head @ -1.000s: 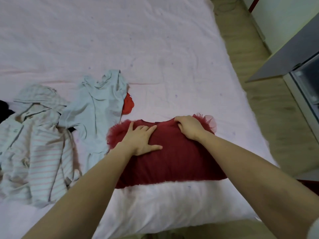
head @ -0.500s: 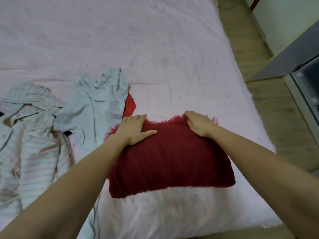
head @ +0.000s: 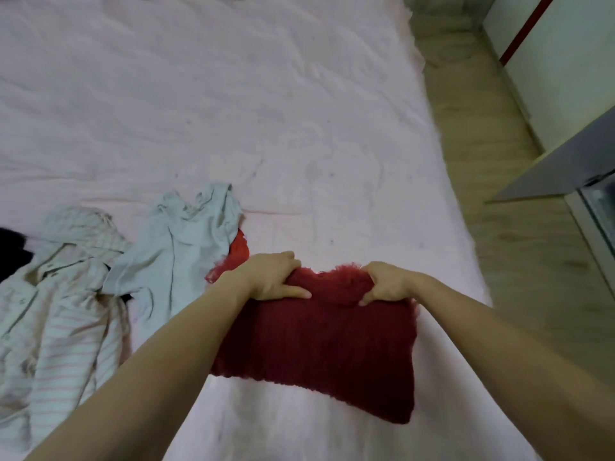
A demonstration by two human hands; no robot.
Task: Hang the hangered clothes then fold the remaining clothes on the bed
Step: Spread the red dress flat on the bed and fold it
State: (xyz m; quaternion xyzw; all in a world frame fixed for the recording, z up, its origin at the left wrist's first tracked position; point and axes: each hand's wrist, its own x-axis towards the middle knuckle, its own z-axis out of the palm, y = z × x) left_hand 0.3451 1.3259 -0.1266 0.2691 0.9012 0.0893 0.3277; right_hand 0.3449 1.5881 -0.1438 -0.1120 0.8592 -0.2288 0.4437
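You've got both hands on the far edge of the dark red garment (head: 319, 341), which lies near the front right corner of the bed (head: 299, 111): left hand (head: 271, 277) with fingers curled over the top edge and thumb laid flat across the fabric, right hand (head: 387, 283) gripping the fuzzy trim the same way. Looks like a fold toward you is coming. Risk: the fabric looks thick and already doubled, so if one hand pulls ahead the layers could skew or bunch and the fold could come out crooked; the near right corner sits close to the bed edge, so it could slide off. The left wrist sits just beside the bright red piece (head: 238, 256) and could drag it along. Count: one dark red garment in hand, one pale blue garment (head: 186, 241), one striped hooded top (head: 63, 294), one bright red piece partly hidden, one black item (head: 10, 251) at frame edge, unclear what. No hangers in view.
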